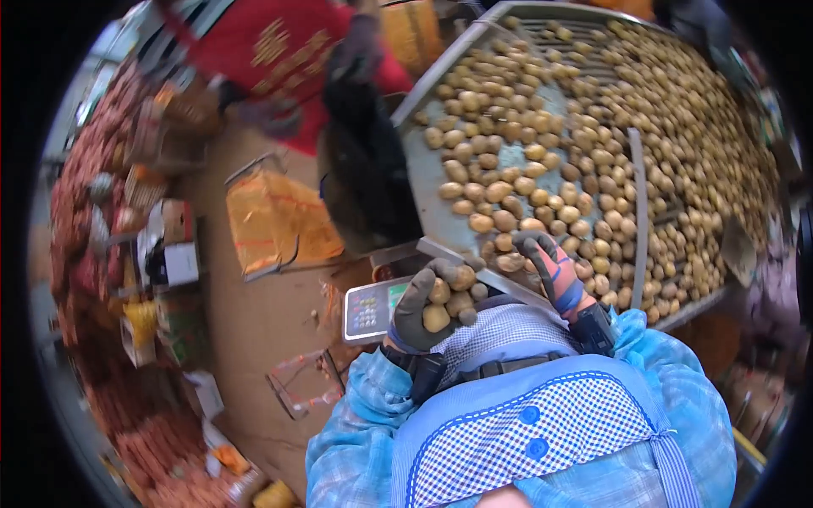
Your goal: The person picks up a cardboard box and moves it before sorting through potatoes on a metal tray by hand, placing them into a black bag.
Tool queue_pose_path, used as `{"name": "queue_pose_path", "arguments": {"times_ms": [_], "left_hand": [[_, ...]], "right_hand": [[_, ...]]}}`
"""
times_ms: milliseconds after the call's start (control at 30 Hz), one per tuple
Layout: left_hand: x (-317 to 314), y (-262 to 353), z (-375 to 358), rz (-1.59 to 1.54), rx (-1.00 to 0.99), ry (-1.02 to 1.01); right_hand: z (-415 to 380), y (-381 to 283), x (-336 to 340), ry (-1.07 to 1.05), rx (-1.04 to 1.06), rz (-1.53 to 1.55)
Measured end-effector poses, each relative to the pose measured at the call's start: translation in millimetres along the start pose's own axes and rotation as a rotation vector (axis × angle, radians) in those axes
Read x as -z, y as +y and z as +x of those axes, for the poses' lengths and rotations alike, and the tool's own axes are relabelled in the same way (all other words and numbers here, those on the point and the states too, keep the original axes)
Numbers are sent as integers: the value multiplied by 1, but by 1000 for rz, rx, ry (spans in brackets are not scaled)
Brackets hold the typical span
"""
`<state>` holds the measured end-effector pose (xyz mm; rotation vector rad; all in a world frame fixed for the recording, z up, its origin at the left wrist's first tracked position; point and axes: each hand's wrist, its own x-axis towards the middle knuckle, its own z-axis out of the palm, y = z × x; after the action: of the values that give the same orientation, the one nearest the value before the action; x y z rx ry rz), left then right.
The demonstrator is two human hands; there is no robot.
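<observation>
My left hand [415, 317], in a dark grey glove, cradles several potatoes [458, 302] against its palm. It is beside a scale with a keypad [366, 313], in front of my apron. My right hand [555, 271], in a grey and pink glove with a blue cuff, reaches over the near edge of the sorting table [428, 182]. Its fingers are apart and curved over loose potatoes [510, 262]; no firm grip shows. Many more potatoes [669, 161] cover the table.
A metal divider bar [638, 220] crosses the potatoes. An orange bag on a wire frame [279, 216] stands at left. A co-worker in a red apron [271, 51] is beyond it. Red mesh sacks [93, 229] and boxes [180, 262] line the far left.
</observation>
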<state>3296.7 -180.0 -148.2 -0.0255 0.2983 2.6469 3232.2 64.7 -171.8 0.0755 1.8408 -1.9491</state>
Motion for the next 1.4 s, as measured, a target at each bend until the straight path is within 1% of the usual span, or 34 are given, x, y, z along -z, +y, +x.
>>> {"name": "queue_pose_path", "arguments": {"times_ms": [67, 100, 133, 167, 200, 233, 267, 300, 333, 367, 400, 467, 567, 633, 667, 700, 733, 800, 833, 867, 933, 967, 1000, 1033, 1067, 1100, 1133, 1200, 1233, 1267, 1300, 1333, 1367, 1400], "left_hand": [[-15, 22, -35, 186, -236, 199], [-31, 34, -53, 297, -435, 404], [-28, 49, -82, 356, -560, 478], [-33, 61, -114, 733, -727, 563], [-38, 73, -146, 1098, -891, 731], [-54, 79, -172, 1429, -1019, 908], [-69, 85, -198, 1732, -1132, 1175], [-73, 85, -219, 1783, -1285, 1332], [-78, 85, -239, 1806, -1431, 1515], [-83, 81, -251, 1535, -1628, 1598], [-73, 79, -281, 1511, -1567, 1755], [-15, 71, -379, 1432, -1411, 2059], [88, 65, -505, 1108, -1540, 2164], [73, 80, -481, 700, -1658, 2142], [30, 89, -417, 647, -1655, 2230], [-14, 98, -352, 589, -1650, 2316], [4, 110, -346, 766, -1655, 2135], [50, 132, -333, 1077, -1633, 1730], [45, 140, -292, 1145, -1543, 1639], [33, 140, -236, 1207, -1449, 1541], [24, 124, -141, 1311, -1136, 1385], [15, 106, -92, 1309, -974, 1225], [8, 89, -47, 1302, -816, 1064], [14, 78, -12, 1654, -607, 915], [29, 56, 21, 1870, -454, 732], [19, 30, 48, 2072, -320, 611], [28, 8, 78, 2207, -83, 420], [24, -38, 121, 2327, 304, 204], [25, -52, 135, 2385, 375, 96], [30, -64, 149, 2441, 446, -16], [37, -68, 161, 2518, 496, -57], [46, -65, 174, 2528, 578, -6], [62, -59, 188, 2559, 593, 160], [73, -53, 198, 2580, 607, 330]], "right_hand": [[7, 5, -11, -150, -48, -101], [12, 6, -16, -210, -56, -141], [17, 6, -24, -265, -58, -179], [19, 1, -35, -286, -43, -197], [25, 1, -43, -342, -29, -220], [30, 3, -48, -394, -15, -243], [34, 3, -54, -443, 1, -266], [36, -1, -62, -484, -50, -245], [37, -4, -68, -511, -70, -257], [37, -7, -74, -536, -87, -269], [38, -9, -79, -557, -102, -282], [36, -6, -85, -557, -113, -247], [40, 7, -73, -561, -30, -304], [37, 3, -63, -573, -18, -299], [35, -3, -57, -547, -96, -333], [35, 2, -47, -530, -80, -339], [36, 9, -38, -510, -58, -343], [36, 26, -19, -433, -114, -332], [34, 36, -9, -386, -144, -325], [32, 51, 2, -334, -169, -324], [20, 25, 1, -409, -138, -332], [12, 16, 2, -391, -140, -324], [7, 6, 3, -429, -113, -341], [0, 4, 7, -394, -95, -319], [-8, 3, 9, -362, -77, -294], [-18, -8, 9, -287, -99, -388], [-23, -3, 20, -261, -104, -544], [-34, 15, 39, -242, -22, -564], [-39, 13, 46, -258, 3, -607], [-46, 2, 49, -246, -55, -500], [-54, 12, 61, -196, -104, -437], [-63, 27, 73, -147, -150, -371], [-70, 33, 85, -120, -90, -419], [-78, 23, 88, -70, -86, -383]]}}
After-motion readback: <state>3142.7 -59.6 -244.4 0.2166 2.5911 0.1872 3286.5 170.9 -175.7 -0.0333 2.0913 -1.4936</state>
